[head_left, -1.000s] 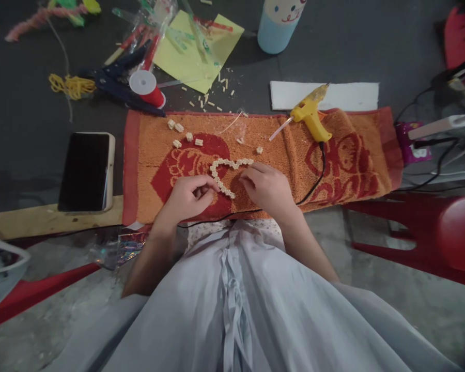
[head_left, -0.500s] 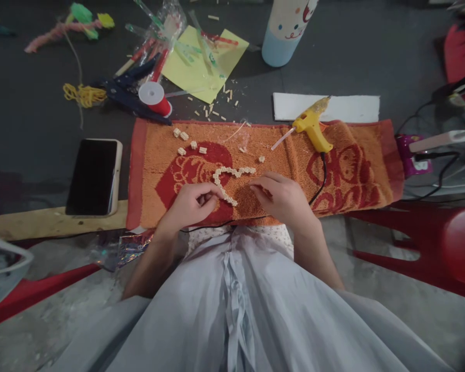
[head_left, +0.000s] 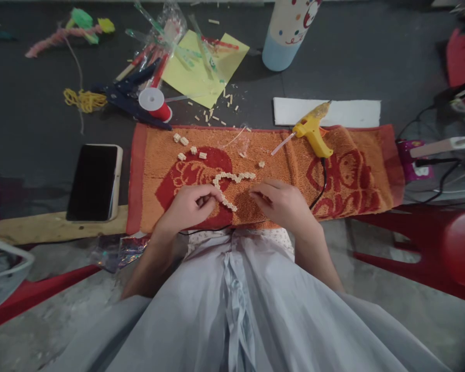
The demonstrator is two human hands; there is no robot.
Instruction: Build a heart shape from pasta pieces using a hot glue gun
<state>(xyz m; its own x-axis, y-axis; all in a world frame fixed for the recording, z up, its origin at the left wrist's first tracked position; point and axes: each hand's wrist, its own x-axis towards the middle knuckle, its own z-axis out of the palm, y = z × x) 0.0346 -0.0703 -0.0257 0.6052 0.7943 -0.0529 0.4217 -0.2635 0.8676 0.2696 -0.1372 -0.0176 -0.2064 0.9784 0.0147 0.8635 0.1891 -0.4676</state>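
Observation:
An open heart-shaped outline of small pale pieces (head_left: 238, 178) lies on the orange and red towel (head_left: 263, 144). My left hand (head_left: 194, 205) is at its left side, thumb and forefinger closed on the outline's edge. To the right of the outline, my right hand (head_left: 281, 201) hovers low over the towel with its fingers drawn together; whatever may be between the fingertips is too small to tell. One loose pale cluster (head_left: 261, 164) sits above the right hand. Several more clusters (head_left: 194, 150) lie at the towel's upper left.
A yellow glue gun (head_left: 313, 129) rests across a white strip (head_left: 352, 112) and the towel. On the dark table are a phone (head_left: 94, 181), navy pliers (head_left: 129, 98), a red thread spool (head_left: 155, 105), yellow paper (head_left: 232, 57) and a bottle (head_left: 289, 36).
The whole scene sits slightly lower in the view. The fingers of my right hand are closer together; my left hand stays at the outline.

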